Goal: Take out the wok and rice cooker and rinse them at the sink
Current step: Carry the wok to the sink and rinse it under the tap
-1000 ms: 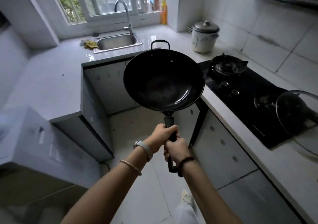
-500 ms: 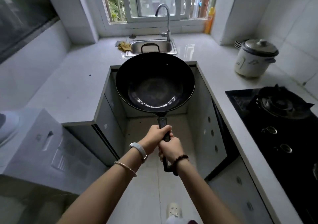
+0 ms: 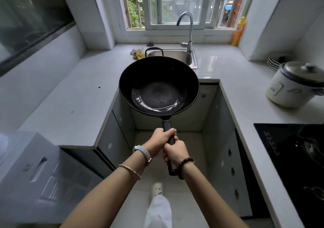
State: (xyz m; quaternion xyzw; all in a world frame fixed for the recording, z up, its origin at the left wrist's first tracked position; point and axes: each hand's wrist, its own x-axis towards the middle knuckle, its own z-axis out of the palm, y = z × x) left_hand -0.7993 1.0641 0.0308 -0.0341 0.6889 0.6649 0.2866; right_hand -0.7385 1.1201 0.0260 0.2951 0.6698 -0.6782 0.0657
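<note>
One wok, one cooker, one sink, one tap and two hands are in view. The wok is black and round, its inside dark and glossy with a pale sheen along the near curve of the bowl; a small loop handle sticks up at its far rim, and a long black handle runs back to the person. Both hands grip that handle, fingers closed round it: the left hand in front, the right hand just behind (touching it). The wok hangs level in the air over the gap between the counters, its far rim overlapping the sink. The cream cooker, with its dark lid on, stands on the right counter, well apart from the wok. A yellow bottle stands on the sill.
</note>
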